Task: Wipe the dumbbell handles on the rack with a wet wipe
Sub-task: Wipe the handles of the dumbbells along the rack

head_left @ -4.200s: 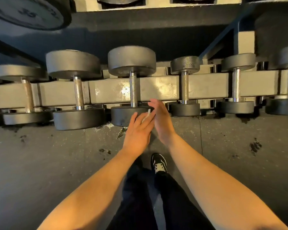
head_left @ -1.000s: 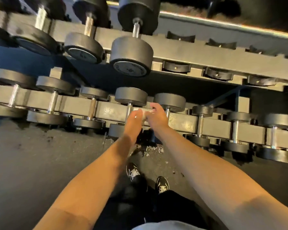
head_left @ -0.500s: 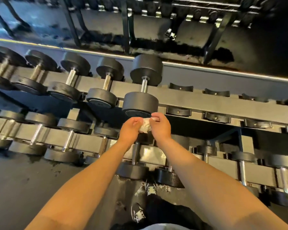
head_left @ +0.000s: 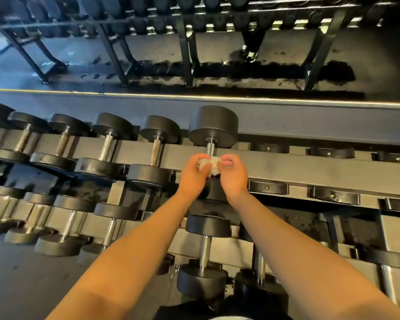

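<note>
Hands [head_left: 214, 174] raised to upper rack, both pinching wipe [head_left: 208, 165]; handle [head_left: 210, 148] points away.

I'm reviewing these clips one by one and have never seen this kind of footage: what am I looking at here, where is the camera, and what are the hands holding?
There is no machine here. The one view comes from a camera worn on a person's head, looking forward and down along both bare forearms. In front stands a tiered dumbbell rack holding black dumbbells with metal handles; several cradles to the right hold nothing. The left hand and right hand together grip a crumpled white wet wipe at the handle of the rightmost dumbbell on the upper tier. Whether the wipe wraps round the handle cannot be told. Behind the rack, a mirror seems to reflect it.
</note>
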A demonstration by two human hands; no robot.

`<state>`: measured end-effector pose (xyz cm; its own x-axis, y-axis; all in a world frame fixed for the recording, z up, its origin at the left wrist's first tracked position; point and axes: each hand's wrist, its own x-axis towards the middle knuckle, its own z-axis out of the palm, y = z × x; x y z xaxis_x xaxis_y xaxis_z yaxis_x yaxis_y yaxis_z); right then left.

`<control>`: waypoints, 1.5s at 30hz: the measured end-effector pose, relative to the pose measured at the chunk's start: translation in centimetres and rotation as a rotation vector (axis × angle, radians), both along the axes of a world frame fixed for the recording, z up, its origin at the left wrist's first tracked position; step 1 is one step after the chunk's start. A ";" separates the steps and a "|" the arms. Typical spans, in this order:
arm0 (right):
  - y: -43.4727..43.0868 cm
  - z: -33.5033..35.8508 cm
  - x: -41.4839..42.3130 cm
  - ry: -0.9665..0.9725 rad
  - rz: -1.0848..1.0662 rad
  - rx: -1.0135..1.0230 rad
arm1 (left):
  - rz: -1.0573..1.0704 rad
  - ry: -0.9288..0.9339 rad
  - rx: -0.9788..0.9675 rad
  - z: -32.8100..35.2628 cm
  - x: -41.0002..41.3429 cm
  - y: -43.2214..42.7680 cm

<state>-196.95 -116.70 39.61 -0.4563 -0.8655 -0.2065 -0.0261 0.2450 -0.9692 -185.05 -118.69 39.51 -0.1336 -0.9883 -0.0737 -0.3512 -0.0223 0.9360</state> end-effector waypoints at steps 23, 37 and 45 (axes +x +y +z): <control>-8.5 -5.6 1.2 0.257 0.032 0.403 | 0.022 -0.163 0.248 -6.1 -3.1 -14.7; -9.6 -4.2 1.6 0.305 0.071 0.514 | -0.011 -0.197 0.200 -7.0 -1.4 -16.3; -9.8 -4.0 1.7 0.330 0.062 0.539 | -0.261 -0.544 0.206 -7.8 0.1 -14.3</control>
